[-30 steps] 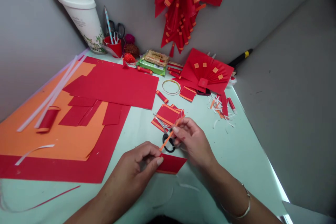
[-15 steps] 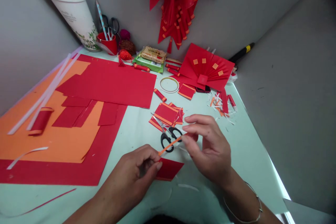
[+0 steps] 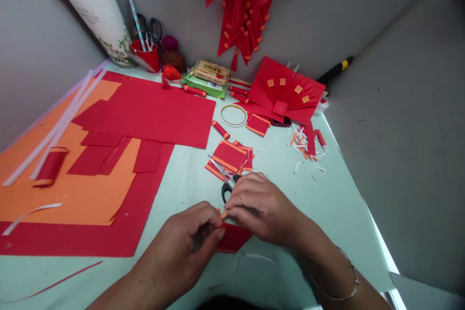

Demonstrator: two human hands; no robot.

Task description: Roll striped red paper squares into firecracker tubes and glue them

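My left hand (image 3: 181,242) is closed, thumb and fingers pinching the left end of a small red paper piece (image 3: 234,239) just above the table. At those fingertips shows a short bit of orange paper strip (image 3: 224,214). My right hand (image 3: 263,207) pinches the strip close to the left fingertips and covers most of it. Beyond the hands lie scissors (image 3: 225,189) with black handles, one loop partly behind my right fingers. Their blades rest by overlapping red paper pieces with orange edges (image 3: 228,154).
Large red sheets (image 3: 156,111) and an orange sheet (image 3: 90,203) cover the left side. A tape ring (image 3: 221,116), a wrapped snack (image 3: 210,75) and a folded red paper piece (image 3: 265,82) lie farther back. Paper scraps (image 3: 301,140) are at right. A white cup (image 3: 98,14) stands back left.
My right hand has moved left and down along the orange strip to my left fingertips, and its fingers have closed together. The left hand keeps its pinch. The view has shifted slightly.
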